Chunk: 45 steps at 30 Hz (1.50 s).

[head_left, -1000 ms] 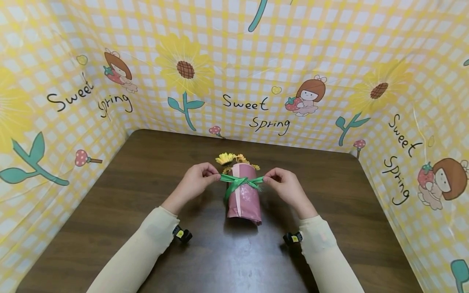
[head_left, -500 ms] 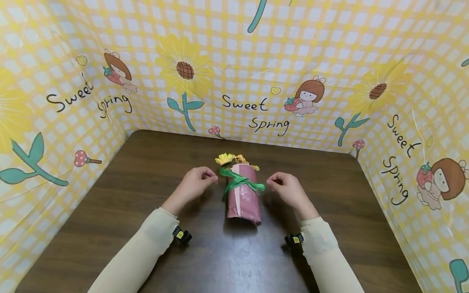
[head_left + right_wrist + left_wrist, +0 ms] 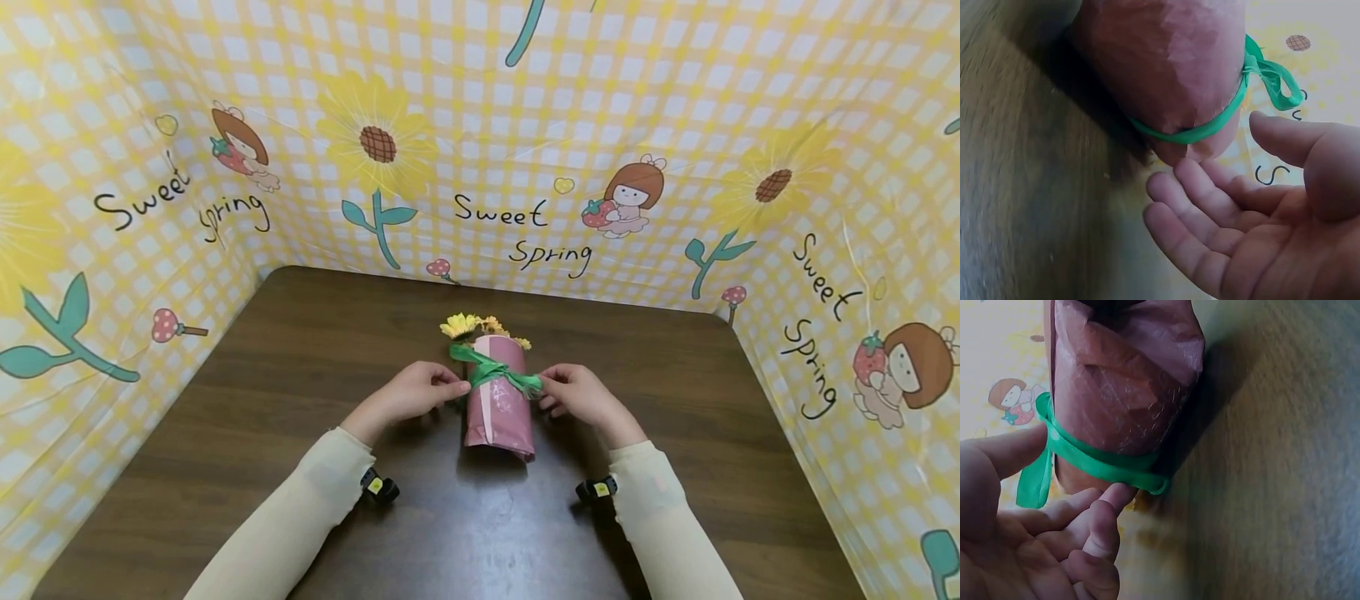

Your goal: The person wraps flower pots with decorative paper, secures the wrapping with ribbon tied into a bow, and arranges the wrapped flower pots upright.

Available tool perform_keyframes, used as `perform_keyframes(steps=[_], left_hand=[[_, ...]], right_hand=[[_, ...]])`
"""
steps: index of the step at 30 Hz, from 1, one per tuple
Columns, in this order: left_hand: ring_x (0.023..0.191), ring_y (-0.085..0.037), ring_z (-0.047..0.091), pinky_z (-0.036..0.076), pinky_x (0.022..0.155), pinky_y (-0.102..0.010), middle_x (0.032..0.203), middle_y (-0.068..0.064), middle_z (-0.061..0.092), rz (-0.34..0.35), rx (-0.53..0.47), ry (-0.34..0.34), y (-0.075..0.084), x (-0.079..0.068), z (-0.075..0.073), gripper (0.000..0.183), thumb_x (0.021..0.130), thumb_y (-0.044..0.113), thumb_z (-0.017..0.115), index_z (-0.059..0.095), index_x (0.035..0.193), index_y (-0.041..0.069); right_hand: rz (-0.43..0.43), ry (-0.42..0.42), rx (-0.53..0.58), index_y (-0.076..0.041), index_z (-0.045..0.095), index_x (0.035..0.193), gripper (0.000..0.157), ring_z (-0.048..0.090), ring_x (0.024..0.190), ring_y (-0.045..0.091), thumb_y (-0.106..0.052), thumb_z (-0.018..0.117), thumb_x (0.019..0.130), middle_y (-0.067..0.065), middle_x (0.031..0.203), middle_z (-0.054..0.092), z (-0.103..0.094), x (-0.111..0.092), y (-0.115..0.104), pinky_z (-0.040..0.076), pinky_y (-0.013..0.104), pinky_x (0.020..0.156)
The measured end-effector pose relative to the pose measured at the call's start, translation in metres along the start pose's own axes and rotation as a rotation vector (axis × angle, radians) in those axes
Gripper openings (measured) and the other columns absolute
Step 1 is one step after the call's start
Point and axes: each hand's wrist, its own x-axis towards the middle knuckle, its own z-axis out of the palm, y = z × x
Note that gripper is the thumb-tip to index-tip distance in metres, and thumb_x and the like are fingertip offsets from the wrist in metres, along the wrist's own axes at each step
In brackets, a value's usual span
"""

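Observation:
A bouquet [image 3: 501,421] wrapped in pink paper lies on the dark table, yellow and orange flowers [image 3: 460,326] showing at its far end. Round its upper part runs a green ribbon [image 3: 491,372], tied at the front with a loop and tails. My left hand [image 3: 420,390] is at its left side; in the left wrist view the thumb [image 3: 1019,450] is at the ribbon and the fingertips are near the wrap's edge. On the right, my right hand [image 3: 585,393] has thumb and fingers spread apart beside the bouquet, as the right wrist view shows. The bouquet's underside is hidden.
The brown wooden table [image 3: 300,333] extends around the bouquet. A yellow checked cloth [image 3: 495,125] with printed flowers and figures hangs at the back and both sides. Each wrist wears a small black camera [image 3: 381,487].
Both hands have let go of the green ribbon's ends, drawn back a little, then come in again lower, close to the bouquet's sides. The bouquet has stayed in place.

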Motion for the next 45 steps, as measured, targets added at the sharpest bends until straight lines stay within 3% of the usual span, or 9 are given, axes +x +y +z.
perform_keyframes(steps=[6, 12, 17, 23, 29, 45], left_hand=[[0.080, -0.025, 0.065, 0.054, 0.068, -0.040, 0.093, -0.011, 0.071, -0.058, -0.044, -0.032, 0.004, -0.001, 0.003, 0.051, 0.092, 0.060, 0.068, 0.075, 0.105, 0.011], [0.066, -0.021, 0.062, 0.053, 0.066, -0.038, 0.080, -0.006, 0.075, -0.098, -0.033, -0.059, 0.010, -0.007, 0.005, 0.053, 0.094, 0.061, 0.065, 0.075, 0.082, 0.010], [0.066, -0.021, 0.065, 0.053, 0.066, -0.038, 0.085, -0.006, 0.077, -0.074, -0.048, -0.127, 0.016, -0.009, 0.008, 0.053, 0.096, 0.059, 0.062, 0.079, 0.088, 0.009], [0.074, -0.024, 0.066, 0.053, 0.062, -0.037, 0.091, -0.006, 0.077, -0.123, -0.056, -0.112, 0.019, -0.007, 0.011, 0.056, 0.093, 0.064, 0.063, 0.079, 0.092, 0.010], [0.077, -0.027, 0.068, 0.045, 0.054, -0.032, 0.092, -0.008, 0.076, -0.150, -0.080, -0.123, 0.021, -0.006, 0.015, 0.053, 0.095, 0.062, 0.061, 0.078, 0.093, 0.011], [0.078, -0.023, 0.070, 0.041, 0.054, -0.030, 0.086, -0.008, 0.074, -0.164, -0.211, -0.155, 0.015, 0.002, 0.019, 0.048, 0.094, 0.056, 0.066, 0.072, 0.091, 0.009]], right_hand=[[0.069, -0.136, 0.098, 0.008, 0.058, 0.128, 0.035, 0.074, 0.093, 0.030, -0.016, 0.051, 0.105, 0.018, 0.107, 0.073, 0.003, 0.003, -0.002, 0.061, 0.044, 0.079], [0.098, -0.172, 0.139, 0.009, 0.057, 0.129, 0.038, 0.074, 0.088, 0.024, -0.022, 0.051, 0.107, 0.018, 0.109, 0.073, 0.007, 0.004, -0.003, 0.062, 0.043, 0.077], [0.127, -0.180, 0.170, 0.008, 0.056, 0.127, 0.038, 0.074, 0.086, 0.023, -0.023, 0.054, 0.106, 0.021, 0.110, 0.073, 0.008, 0.003, -0.007, 0.062, 0.043, 0.077], [0.136, -0.216, 0.184, 0.007, 0.058, 0.120, 0.034, 0.073, 0.082, 0.023, -0.022, 0.057, 0.103, 0.016, 0.102, 0.073, 0.008, 0.006, -0.005, 0.062, 0.045, 0.077], [0.138, -0.241, 0.213, 0.007, 0.058, 0.120, 0.033, 0.072, 0.081, 0.024, -0.022, 0.057, 0.104, 0.016, 0.100, 0.072, 0.010, 0.009, -0.002, 0.062, 0.046, 0.078], [0.175, -0.260, 0.295, -0.004, 0.056, 0.097, 0.009, 0.070, 0.076, 0.021, -0.011, 0.053, 0.101, 0.007, 0.083, 0.070, 0.015, 0.013, 0.000, 0.061, 0.042, 0.075]])
